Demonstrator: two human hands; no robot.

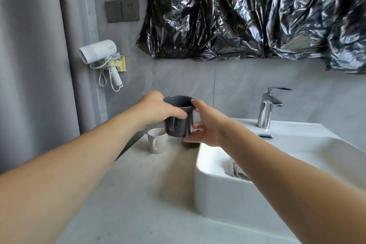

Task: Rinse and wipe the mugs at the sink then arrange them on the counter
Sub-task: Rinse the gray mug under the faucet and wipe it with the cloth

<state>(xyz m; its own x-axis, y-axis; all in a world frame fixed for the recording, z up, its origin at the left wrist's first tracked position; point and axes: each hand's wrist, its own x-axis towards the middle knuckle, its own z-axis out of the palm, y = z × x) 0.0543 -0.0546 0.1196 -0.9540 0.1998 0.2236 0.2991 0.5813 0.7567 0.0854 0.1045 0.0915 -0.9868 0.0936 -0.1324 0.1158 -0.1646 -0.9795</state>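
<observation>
Two bare forearms fill the near field, stretched over the pale grey stone counter [122,194]. The dark grey ceramic mug [179,117] is held upright in the air above the counter's back edge, just left of the white rectangular ceramic basin [217,194]. The left hand [156,109] is curled round the mug's upper wall from the left, thumb across the front. The right hand [206,125] is spread, fingers straight, cupped against the mug's right side and base; a real grip there cannot be confirmed. The mug's interior looks empty, as far as is seen.

A white ceramic mug [157,140] stands on the counter below, handle towards the camera; its contents are not visible. A third dark object is partly hidden under the right hand; it cannot be identified. Something greyish, blurred, lies in the basin. The chrome tap [266,109] shows no running water.

Progress is judged early: no rinsing visible, no cloth in hand, arranging left.
</observation>
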